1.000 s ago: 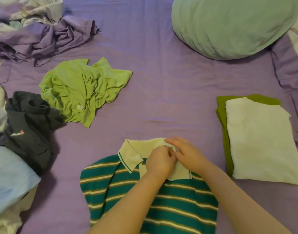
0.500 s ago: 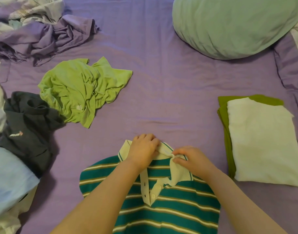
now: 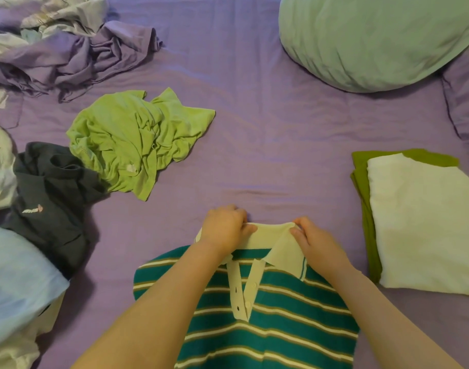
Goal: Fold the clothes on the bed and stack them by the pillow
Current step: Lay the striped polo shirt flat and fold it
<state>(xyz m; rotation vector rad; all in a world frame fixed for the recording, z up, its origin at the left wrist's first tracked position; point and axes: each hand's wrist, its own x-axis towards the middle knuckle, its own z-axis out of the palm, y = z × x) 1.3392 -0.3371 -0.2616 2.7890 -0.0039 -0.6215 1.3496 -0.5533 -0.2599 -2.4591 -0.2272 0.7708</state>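
Teal striped knit polo shirt lies flat on the purple bedsheet, front up. Left hand and right hand each pinch its cream collar. Uneven tugging could skew the open placket, so it'd fold lopsided for the folded white-and-olive stack.

Clothes and Bedding on the Bed, Counted

One striped polo shirt, two folded garments stacked, one crumpled light green shirt, one dark shirt, one pale blue garment, one green pillow, two hands, one bunched purple sheet
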